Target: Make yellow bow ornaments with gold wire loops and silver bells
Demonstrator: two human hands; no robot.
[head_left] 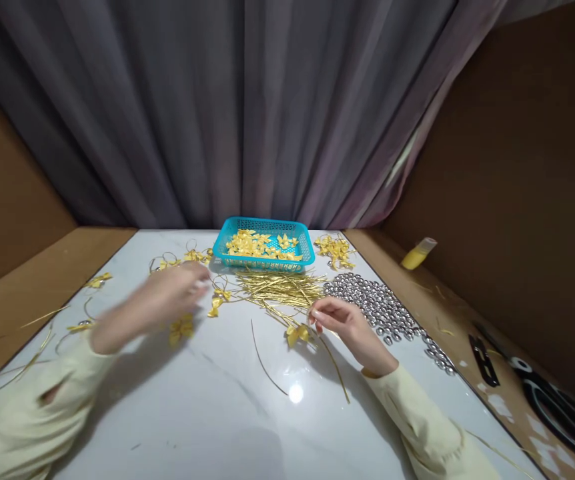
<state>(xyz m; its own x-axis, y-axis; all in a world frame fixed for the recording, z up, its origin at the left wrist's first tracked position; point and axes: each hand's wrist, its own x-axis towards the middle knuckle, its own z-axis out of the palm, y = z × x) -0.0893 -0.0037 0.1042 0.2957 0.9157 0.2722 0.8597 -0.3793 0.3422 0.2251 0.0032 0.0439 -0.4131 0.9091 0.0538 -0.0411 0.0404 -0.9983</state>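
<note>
My left hand [170, 293] is smeared by motion over the white table, close to small gold bows [182, 328] and thin gold loops; its fingers cannot be read. My right hand [340, 323] rests on the table with its fingers pinched on a gold bow [297, 333] that has a long gold strand trailing toward me. A pile of gold strands [280, 287] lies just beyond both hands. Behind the pile stands a turquoise basket [227, 233] filled with gold bows.
A heap of silver beads [382, 307] spreads along the table's right side. More gold bows [335, 250] lie beside the basket. On the brown ledge to the right are a yellow bottle [417, 255] and black scissors [547, 393]. A grey curtain hangs behind.
</note>
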